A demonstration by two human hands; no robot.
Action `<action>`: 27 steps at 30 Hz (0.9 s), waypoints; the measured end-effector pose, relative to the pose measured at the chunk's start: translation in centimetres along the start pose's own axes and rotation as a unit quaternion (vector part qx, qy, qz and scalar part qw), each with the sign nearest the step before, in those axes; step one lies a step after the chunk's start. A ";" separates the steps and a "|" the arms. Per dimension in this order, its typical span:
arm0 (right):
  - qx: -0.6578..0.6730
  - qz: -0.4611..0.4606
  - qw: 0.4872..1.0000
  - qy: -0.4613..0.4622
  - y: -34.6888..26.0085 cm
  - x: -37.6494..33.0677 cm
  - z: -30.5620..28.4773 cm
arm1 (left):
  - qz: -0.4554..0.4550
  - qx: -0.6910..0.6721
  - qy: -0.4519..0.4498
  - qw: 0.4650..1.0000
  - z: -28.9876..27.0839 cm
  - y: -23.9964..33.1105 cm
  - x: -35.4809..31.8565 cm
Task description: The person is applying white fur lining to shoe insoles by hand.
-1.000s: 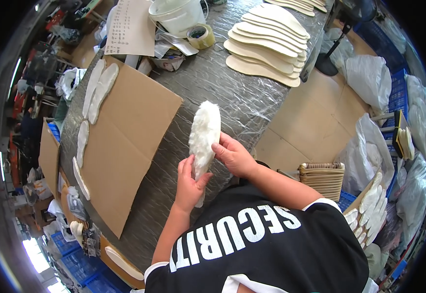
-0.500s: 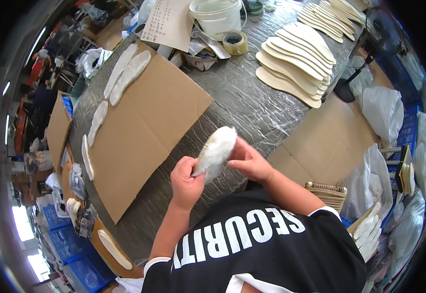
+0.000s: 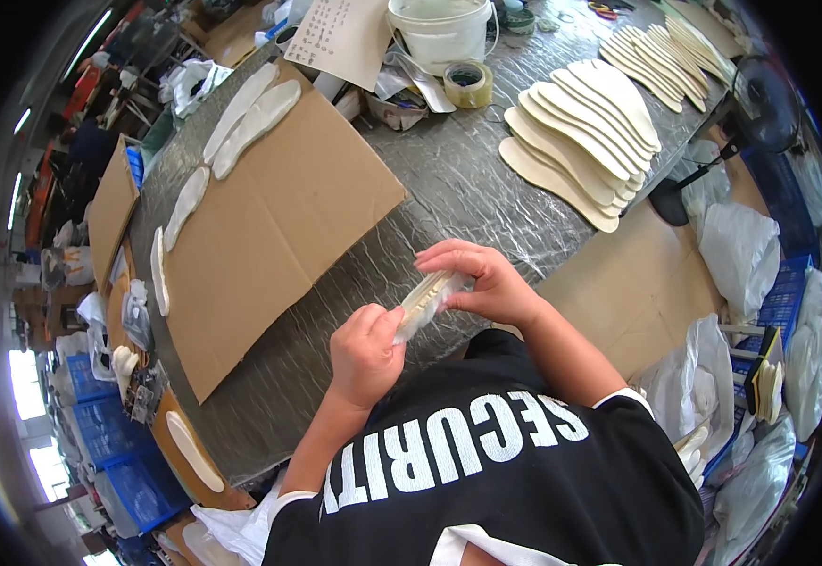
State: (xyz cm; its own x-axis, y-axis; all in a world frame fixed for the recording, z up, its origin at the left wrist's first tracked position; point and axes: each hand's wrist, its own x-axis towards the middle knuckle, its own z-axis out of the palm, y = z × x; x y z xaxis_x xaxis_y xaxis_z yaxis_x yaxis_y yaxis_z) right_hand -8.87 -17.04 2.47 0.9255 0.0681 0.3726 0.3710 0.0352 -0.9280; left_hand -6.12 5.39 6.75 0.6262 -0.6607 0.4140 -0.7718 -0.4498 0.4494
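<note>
Insole [image 3: 427,300], pale, held edge-up between left hand [image 3: 365,354] and right hand [image 3: 481,283], both pinching it, apparently for inspecting its rim, over foil-covered table [image 3: 448,179].

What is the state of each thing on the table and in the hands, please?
Insole: held edge-on between both hands, above the table.
Left hand: gripping its lower end.
Right hand: pinching its upper end.
Insole stack: fanned, lying flat.
Cardboard sheet: flat, unfolded.
Tape roll: lying flat.
White bucket: upright, open.

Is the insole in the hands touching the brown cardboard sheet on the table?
Apart. The head view shows the insole held up in both hands, with bare table between it and the cardboard sheet.
</note>
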 end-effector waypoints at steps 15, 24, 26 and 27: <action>-0.122 -0.042 0.987 -0.095 0.2 1.8 -2.7 | -0.115 -0.058 -0.029 0.991 1.3 1.7 1.5; 0.016 0.258 0.965 -0.051 4.7 1.3 -2.6 | -0.342 -0.247 -0.354 0.835 3.4 -3.8 -6.6; 0.073 0.260 0.962 -0.044 6.1 1.4 -1.7 | -0.389 -0.245 -0.277 0.844 1.4 -4.4 -10.5; 0.053 0.285 0.955 -0.063 6.9 1.7 -1.5 | -0.470 -0.272 -0.220 0.810 -1.0 -3.9 -11.6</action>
State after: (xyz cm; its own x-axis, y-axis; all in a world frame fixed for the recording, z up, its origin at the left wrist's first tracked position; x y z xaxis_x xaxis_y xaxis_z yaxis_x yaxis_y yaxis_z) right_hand -4.65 -18.22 -3.31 0.9559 0.2245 -0.1893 -0.2066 0.0562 -0.9768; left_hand -10.23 15.42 1.02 0.7160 -0.3852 -0.5822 0.2608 -0.6260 0.7349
